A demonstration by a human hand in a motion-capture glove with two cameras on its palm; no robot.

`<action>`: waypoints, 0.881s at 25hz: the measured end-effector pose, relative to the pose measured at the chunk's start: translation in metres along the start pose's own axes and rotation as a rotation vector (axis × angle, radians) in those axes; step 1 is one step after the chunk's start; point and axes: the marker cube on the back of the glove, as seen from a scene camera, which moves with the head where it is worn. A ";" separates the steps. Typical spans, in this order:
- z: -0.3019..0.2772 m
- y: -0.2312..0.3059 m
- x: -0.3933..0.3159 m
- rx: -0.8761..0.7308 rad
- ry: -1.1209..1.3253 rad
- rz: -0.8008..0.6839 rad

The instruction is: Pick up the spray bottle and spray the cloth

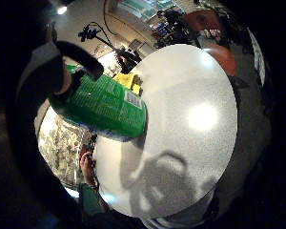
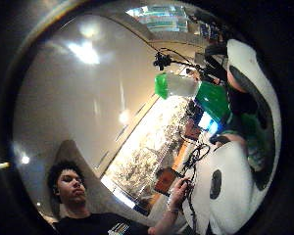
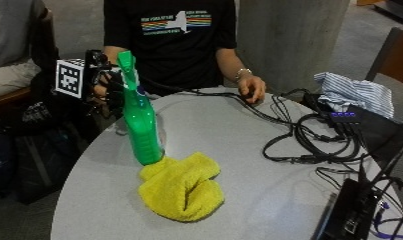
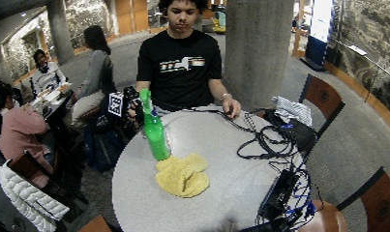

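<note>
Gripping the neck of the green spray bottle (image 3: 140,120) just under its trigger head, the gloved right hand (image 3: 104,82) has its fingers curled round it from the side away from the camera. In the outside view the bottle rides at about nine o'clock on the round grey table (image 3: 254,150), tilted a little, its base at or just over the edge of the yellow cloth (image 3: 181,186); whether base and cloth touch I cannot tell. The cloth lies bunched toward seven o'clock of the tabletop, directly below the grip. The bottle looks like stiff, smooth plastic, probably slippery, and heavier low down if filled, so the neck is likely the sound place to hold it. The cloth is soft and will yield under spray.
</note>
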 end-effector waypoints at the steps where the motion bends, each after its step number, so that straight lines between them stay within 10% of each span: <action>1: 0.000 0.001 0.000 -0.013 0.004 0.000; 22: 0.010 0.001 -0.002 -0.178 0.066 0.004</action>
